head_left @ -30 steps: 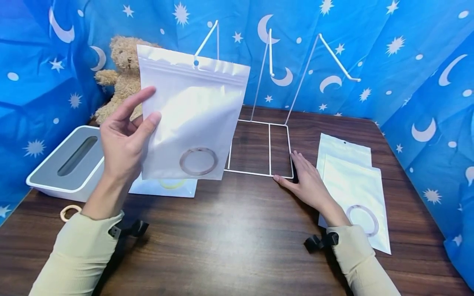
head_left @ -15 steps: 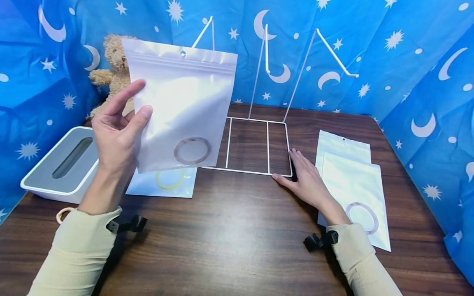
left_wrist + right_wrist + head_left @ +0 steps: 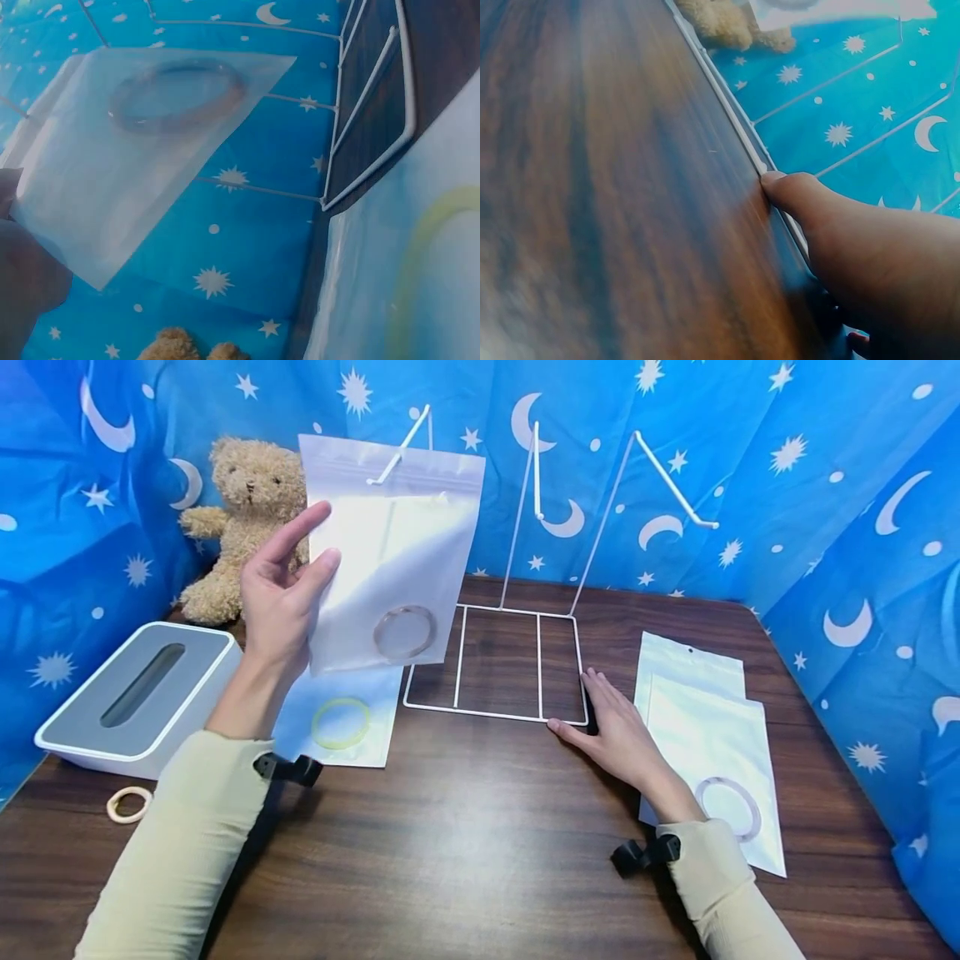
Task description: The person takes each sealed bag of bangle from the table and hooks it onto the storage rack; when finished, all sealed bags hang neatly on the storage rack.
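My left hand (image 3: 281, 602) holds a white zip bag (image 3: 348, 610) by its left edge, thumb in front, other fingers partly hidden behind. A brownish bangle (image 3: 378, 631) shows through near the bag's bottom, also in the left wrist view as a dark ring (image 3: 127, 90). The left arm of a white wire rack (image 3: 495, 714) runs through the bag's top, its tip (image 3: 372, 482) in front of the bag. My right hand (image 3: 618, 731) rests at the rack's front right base corner, fingers along the side wire. In the right wrist view, the thumb (image 3: 795, 191) touches the front wire.
Another bag with a yellow ring (image 3: 341, 748) lies left of the rack. Two white bags (image 3: 712, 727) overlap at the right, one with a bangle. A grey-topped tissue box (image 3: 78, 718), a pale wooden ring (image 3: 112, 807) and a teddy bear (image 3: 217, 597) stand or lie at left.
The left hand first moves the bag slightly left and up, then right and away. The rack's left arm, behind the bag before, now pokes out in front. The right hand stays put.
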Demonstrator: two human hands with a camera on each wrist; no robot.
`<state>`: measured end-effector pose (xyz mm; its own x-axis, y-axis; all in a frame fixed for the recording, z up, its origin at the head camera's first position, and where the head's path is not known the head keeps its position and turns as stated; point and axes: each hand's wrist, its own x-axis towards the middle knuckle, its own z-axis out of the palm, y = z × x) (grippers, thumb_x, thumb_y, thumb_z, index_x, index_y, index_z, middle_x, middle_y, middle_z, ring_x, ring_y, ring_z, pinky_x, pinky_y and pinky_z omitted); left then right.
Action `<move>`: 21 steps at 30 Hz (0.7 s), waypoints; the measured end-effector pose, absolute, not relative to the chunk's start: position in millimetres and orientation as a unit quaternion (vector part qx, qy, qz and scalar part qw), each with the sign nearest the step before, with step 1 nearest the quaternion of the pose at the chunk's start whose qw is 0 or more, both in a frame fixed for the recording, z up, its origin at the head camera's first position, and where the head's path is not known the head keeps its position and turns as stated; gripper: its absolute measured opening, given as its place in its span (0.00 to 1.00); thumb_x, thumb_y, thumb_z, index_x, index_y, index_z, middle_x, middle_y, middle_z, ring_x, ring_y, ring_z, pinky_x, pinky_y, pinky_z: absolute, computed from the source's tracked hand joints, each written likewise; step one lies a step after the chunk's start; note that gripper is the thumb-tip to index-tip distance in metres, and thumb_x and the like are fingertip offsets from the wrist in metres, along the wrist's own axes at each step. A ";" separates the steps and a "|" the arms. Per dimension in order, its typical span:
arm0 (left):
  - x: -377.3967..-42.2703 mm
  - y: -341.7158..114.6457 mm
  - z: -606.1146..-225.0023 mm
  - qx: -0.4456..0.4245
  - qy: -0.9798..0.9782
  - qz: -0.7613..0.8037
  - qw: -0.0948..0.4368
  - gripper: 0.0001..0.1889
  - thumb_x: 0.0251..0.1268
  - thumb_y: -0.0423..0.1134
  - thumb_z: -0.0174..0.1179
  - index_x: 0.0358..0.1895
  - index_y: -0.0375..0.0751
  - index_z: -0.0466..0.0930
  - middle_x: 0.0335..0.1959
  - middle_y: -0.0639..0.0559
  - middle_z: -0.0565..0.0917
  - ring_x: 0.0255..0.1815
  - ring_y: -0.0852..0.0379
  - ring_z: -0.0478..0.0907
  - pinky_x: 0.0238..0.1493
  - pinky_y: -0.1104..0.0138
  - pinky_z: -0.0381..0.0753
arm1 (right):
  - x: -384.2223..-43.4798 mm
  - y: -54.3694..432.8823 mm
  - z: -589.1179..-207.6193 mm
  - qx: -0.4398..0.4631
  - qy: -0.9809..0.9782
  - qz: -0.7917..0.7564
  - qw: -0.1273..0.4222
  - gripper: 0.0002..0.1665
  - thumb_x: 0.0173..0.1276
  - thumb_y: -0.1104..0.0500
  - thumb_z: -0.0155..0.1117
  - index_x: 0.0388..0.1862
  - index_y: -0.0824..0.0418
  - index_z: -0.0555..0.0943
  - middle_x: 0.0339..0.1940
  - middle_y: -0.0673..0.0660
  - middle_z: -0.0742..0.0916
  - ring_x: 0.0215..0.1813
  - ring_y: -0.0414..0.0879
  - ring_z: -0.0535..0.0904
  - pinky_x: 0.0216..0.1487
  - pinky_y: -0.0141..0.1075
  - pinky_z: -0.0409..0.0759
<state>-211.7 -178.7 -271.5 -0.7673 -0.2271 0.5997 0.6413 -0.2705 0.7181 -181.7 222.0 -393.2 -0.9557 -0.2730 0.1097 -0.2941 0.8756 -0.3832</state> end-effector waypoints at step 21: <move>-266.2 -148.3 -243.6 -0.135 -0.613 -0.738 0.248 0.25 0.61 0.23 0.62 0.63 0.41 0.78 0.64 0.53 0.76 0.13 0.61 0.69 0.20 0.73 0.70 | -180.9 224.0 -392.7 0.152 -0.968 0.200 0.027 0.61 0.63 0.26 0.56 0.79 0.65 0.52 0.79 0.63 0.56 0.78 0.57 0.49 0.73 0.56 0.50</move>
<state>-266.2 -148.3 -243.6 -0.8404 -0.1998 0.5038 0.5319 -0.1249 0.8376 -180.9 224.0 -392.7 -0.9526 -0.2827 0.1125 -0.3041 0.8742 -0.3786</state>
